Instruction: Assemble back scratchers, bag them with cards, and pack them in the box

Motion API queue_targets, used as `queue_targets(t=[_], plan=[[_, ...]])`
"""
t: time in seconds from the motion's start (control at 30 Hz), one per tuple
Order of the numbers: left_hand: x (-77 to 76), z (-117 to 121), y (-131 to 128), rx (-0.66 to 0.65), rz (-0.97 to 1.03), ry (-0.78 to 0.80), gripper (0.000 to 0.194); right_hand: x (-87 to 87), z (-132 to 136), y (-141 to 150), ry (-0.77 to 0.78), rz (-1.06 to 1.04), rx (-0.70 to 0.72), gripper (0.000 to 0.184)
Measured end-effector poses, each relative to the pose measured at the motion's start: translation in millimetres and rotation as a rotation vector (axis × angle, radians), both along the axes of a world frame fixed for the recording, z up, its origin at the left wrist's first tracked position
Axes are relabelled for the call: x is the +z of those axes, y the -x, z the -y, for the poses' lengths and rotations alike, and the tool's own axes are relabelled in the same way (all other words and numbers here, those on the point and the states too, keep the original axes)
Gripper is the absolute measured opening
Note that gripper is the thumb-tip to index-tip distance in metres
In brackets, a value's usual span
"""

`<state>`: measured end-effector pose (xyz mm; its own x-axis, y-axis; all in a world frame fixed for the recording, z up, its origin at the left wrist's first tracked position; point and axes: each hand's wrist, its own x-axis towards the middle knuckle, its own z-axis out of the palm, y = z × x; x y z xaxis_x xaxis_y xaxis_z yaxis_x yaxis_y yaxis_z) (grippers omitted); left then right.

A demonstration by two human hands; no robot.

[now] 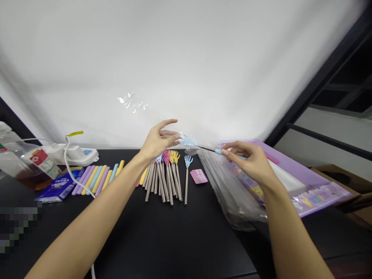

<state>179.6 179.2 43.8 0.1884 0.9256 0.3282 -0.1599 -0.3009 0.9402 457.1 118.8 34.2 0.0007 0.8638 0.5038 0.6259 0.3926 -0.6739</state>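
My right hand [245, 159] grips the light-blue handle of a back scratcher [207, 148]. Its steel rod points left, and its blue claw head sits at my left hand. With thumb and fingers, my left hand [159, 141] pinches a clear plastic bag [132, 104], which stretches up and left and shows mostly as glints. Film seems to cover the claw head; how far in it goes I cannot tell. On the table below, several back scratchers [167, 180] with pink, yellow and blue heads lie in a bunch. One blue-headed scratcher [186, 182] lies apart, beside small pink cards [199, 176].
Pastel handle tubes [97, 179] lie in a row at left, near a blue tissue pack [59, 186], a bottle [31, 162] and a white power strip [84, 155] with its cable. Clear bags [232, 197] and a purple printed package [316, 190] lie at right. A white wall rises behind.
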Motion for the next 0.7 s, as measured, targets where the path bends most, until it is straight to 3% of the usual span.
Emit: queue_targets(t=[0.17, 0.3, 0.5, 0.7], plan=[[-2.3, -1, -4, 0.002, -0.020, 0.024, 0.032, -1.3, -2, 3, 0.094, -0.091, 0.062, 0.036], [-2.0, -3, -3, 0.011, 0.030, 0.043, 0.031, -3.7, -6, 1, 0.116, -0.146, 0.042, 0.038], [0.6, -7, 4, 0.154, 0.029, -0.033, 0.028, -3.6, -9, -1, 0.017, -0.198, 0.008, 0.037], [3.5, -8, 9, 0.182, 0.085, -0.059, 0.029, -1.9, -6, -6, 0.102, -0.315, 0.055, 0.038]])
